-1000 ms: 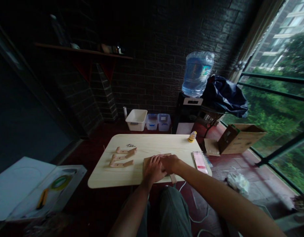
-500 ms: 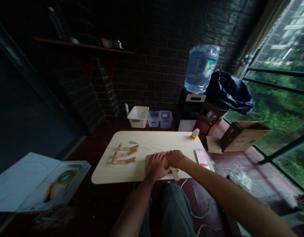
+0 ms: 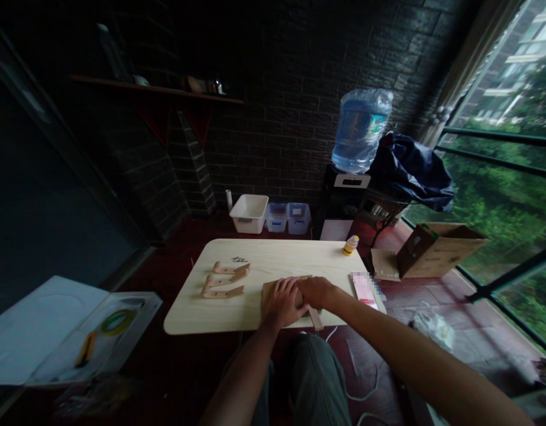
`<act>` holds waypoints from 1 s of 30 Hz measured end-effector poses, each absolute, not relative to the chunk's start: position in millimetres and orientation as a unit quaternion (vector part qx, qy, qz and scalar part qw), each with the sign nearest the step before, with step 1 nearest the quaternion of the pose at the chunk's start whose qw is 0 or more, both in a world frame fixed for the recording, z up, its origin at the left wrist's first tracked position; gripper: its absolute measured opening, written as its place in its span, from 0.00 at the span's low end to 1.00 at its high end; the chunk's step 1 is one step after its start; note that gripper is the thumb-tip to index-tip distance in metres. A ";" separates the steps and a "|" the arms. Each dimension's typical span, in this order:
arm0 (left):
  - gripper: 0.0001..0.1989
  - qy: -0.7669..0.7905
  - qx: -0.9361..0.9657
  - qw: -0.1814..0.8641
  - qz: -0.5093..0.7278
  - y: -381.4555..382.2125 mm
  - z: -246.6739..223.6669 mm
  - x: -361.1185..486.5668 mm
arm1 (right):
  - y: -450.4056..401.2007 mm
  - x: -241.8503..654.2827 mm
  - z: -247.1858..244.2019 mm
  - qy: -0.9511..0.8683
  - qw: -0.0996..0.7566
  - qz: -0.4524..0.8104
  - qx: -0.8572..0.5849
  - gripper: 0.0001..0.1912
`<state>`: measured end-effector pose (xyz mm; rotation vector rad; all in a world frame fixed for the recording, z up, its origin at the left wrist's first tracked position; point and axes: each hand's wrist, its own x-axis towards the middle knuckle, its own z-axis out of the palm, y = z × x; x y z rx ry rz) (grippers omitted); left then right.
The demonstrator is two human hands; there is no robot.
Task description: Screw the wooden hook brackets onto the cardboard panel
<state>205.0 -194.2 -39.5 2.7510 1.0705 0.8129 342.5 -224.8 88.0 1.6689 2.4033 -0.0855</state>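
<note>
Near the front edge of the pale table (image 3: 188, 310), my left hand (image 3: 283, 302) bends over a flat brown wooden piece (image 3: 268, 289), its fingers on top and its thumb toward the right. Against it sits my right hand (image 3: 317, 291), closed in a fist; whatever lies inside the fingers is hidden. A narrow wooden strip (image 3: 316, 320) sticks out below the hands and past the table edge. To the left lie angled wooden parts (image 3: 223, 293) with holes in them. Small dark pieces (image 3: 239, 259), perhaps screws, are scattered behind those parts.
A small yellow-capped bottle (image 3: 350, 245) stands at the table's back right corner, with a pink-and-white flat item (image 3: 364, 290) nearer me. An open white case (image 3: 135, 319) is at left. Behind are plastic bins (image 3: 249, 222) and a water dispenser (image 3: 350, 204); a cardboard box (image 3: 432, 260) is at right.
The whole view has shifted slightly, so the scene sits a little lower. Both hands stay together over the wooden piece, with the right fist turned slightly.
</note>
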 end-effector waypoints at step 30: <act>0.32 0.355 0.898 0.034 0.258 -191.4 -42.5 206.8 | -219.8 339.9 91.5 0.783 0.137 -0.030 0.606 0.16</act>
